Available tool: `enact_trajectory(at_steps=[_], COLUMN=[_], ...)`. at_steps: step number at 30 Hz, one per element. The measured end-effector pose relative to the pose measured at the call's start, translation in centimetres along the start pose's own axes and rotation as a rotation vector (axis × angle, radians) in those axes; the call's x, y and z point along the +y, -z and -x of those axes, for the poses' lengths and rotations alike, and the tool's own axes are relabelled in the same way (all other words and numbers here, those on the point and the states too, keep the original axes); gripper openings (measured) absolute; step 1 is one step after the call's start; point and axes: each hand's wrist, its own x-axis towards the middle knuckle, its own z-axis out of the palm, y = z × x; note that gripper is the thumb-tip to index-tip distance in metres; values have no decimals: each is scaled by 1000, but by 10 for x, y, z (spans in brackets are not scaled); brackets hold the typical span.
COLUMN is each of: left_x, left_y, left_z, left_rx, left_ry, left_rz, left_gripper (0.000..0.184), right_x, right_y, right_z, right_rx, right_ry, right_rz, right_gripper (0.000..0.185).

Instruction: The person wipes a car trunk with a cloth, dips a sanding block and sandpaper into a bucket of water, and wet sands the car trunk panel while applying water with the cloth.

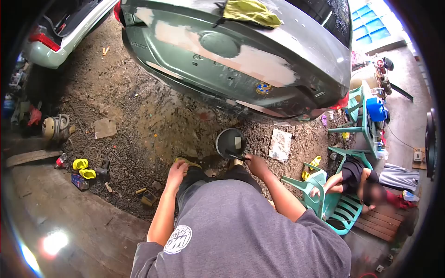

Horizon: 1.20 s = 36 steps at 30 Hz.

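My right hand (256,166) is closed round the dark handle of a round black container (225,140), which hangs or stands in front of my legs with a small pale block (238,142) inside. My left hand (177,174) is beside my left thigh, its fingers curled; what they hold, if anything, is too small to make out. Ahead is the rear of a grey-green car (185,69) with pale sanded patches. A yellow-green cloth (250,13) lies on top of its trunk.
Right of me, a person (351,178) reclines across green plastic chairs (345,211). A white car (69,41) stands at the upper left. Yellow clogs (87,173), bottles and a wooden plank (32,158) lie left. A stained sheet (280,144) lies on the gravel.
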Motion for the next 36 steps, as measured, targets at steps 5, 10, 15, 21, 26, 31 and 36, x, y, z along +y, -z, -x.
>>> enact_trajectory(at_steps=[5,10,15,21,26,31,36], left_x=[-17,-16,-15,5,36,50,37], left_y=[-110,-229,-280,-303,-319,-334,-325], left_z=[20,48,59,72,68,55,38], left_rx=[-10,-59,-35,-3,-70,-139,-38], left_ry=[22,-103,-298,-236,-90,-62,-109], left_rz=[2,-83,-230,81,231,304,341], left_gripper=[48,45,45,56,64,53,35], right_x=[63,96,87,60,70,81,89], right_y=[31,69,102,128,132,152,165], right_z=[4,-9,-14,-12,-3,4,3], right_rx=[-17,-91,-117,-128,-133,-224,-135], right_ry=[164,430,745,897,989,1012,920], right_rz=[-23,-99,-100,-107,-105,-52,-139], right_gripper=[27,28,25,26,26,31,43])
